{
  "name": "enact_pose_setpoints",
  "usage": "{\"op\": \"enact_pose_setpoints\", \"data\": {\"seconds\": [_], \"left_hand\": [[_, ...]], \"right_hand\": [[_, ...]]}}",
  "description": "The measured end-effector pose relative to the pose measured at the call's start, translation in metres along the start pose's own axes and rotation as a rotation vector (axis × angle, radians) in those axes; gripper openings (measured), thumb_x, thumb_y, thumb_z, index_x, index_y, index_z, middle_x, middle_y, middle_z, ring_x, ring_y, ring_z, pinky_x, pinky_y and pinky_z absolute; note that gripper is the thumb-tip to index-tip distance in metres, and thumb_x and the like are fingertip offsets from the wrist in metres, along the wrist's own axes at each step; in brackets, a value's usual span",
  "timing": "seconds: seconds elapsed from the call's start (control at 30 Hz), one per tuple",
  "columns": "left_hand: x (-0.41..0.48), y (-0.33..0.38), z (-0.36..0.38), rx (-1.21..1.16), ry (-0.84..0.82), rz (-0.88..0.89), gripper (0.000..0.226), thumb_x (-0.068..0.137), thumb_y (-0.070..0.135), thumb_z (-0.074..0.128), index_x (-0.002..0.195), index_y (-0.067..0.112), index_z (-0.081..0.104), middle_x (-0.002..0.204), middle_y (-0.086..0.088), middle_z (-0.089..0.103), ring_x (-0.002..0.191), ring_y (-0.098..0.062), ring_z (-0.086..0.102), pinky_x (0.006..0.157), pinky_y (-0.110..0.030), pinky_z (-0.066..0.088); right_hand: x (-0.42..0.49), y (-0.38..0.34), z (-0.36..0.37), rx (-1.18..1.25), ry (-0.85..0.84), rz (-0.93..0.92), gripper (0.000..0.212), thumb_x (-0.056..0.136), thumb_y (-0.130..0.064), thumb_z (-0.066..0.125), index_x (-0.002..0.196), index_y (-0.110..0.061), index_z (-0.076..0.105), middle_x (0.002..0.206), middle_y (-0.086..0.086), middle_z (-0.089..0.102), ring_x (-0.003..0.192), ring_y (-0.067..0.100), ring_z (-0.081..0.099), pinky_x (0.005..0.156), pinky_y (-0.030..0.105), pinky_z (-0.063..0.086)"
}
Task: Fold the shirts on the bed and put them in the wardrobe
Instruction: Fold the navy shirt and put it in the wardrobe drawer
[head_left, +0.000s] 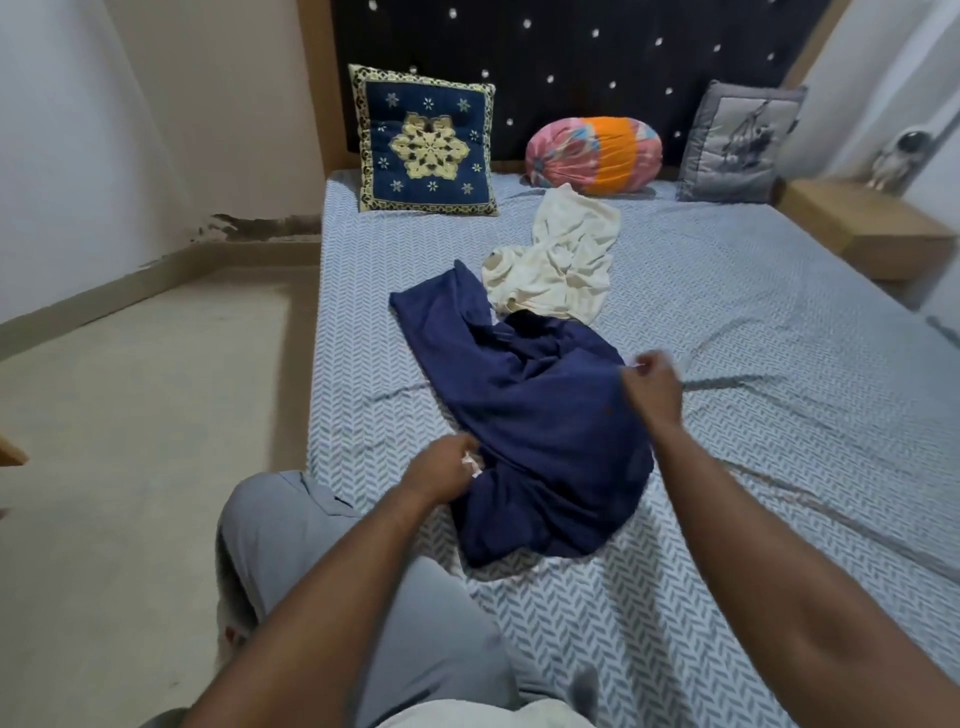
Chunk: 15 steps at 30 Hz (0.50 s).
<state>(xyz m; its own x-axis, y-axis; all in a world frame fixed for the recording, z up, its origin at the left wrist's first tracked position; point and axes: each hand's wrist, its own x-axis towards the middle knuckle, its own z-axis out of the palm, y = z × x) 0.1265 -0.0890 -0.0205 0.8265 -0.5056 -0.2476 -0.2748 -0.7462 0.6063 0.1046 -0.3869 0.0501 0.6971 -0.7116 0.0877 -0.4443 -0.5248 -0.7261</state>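
Navy shirt (535, 415) edges pinched by left hand (441, 470), right hand (652, 387)

A bed (727, 322) with a blue-and-white herringbone sheet fills the middle of the room, backed by a dark tufted headboard (571, 62) studded with pale buttons and framed in light wood. Against it lean a navy cushion (426, 140) with a gold star pattern, a pink-and-orange bolster (592, 155) and a grey cushion (737, 143). A wooden bedside table (862, 228) on the right carries a small white figurine (898, 156). The left wall (130, 130) is pale, with a dark flaking patch (260, 226) just above the skirting; the floor (130, 415) is beige under soft, even light
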Motion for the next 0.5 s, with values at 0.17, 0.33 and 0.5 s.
{"op": "enact_pose_setpoints", "data": {"seconds": [0.17,0.33,0.5], "left_hand": [[0.006,-0.039,-0.007,-0.001,0.001,-0.116,0.036,0.092,0.019,0.058,0.127,0.012,0.059,0.121,-0.011,0.065,0.114,-0.026,0.058,0.095,-0.028,0.042],[0.01,-0.044,-0.007,-0.06,0.002,-0.12,0.034,0.09,0.017,0.058,0.124,0.017,0.061,0.11,-0.005,0.069,0.106,-0.023,0.062,0.088,-0.024,0.043],[0.013,-0.031,-0.006,-0.002,-0.047,-0.071,0.041,0.091,0.021,0.058,0.132,0.024,0.055,0.114,-0.003,0.068,0.107,-0.022,0.061,0.094,-0.032,0.047]], "right_hand": [[-0.088,-0.016,0.08,-0.243,-0.672,-0.298,0.051,0.067,-0.069,0.073,0.073,-0.02,0.058,0.07,-0.008,0.065,0.068,0.009,0.061,0.063,0.032,0.047],[-0.12,-0.015,0.114,-0.536,-0.807,-0.455,0.037,0.075,-0.039,0.067,0.104,-0.024,0.048,0.11,0.004,0.053,0.101,0.027,0.054,0.076,0.037,0.047],[-0.081,-0.019,0.065,-0.713,-1.254,-0.22,0.031,0.085,-0.003,0.044,0.093,-0.011,0.073,0.069,0.002,0.063,0.065,0.022,0.061,0.055,0.022,0.047]]}}
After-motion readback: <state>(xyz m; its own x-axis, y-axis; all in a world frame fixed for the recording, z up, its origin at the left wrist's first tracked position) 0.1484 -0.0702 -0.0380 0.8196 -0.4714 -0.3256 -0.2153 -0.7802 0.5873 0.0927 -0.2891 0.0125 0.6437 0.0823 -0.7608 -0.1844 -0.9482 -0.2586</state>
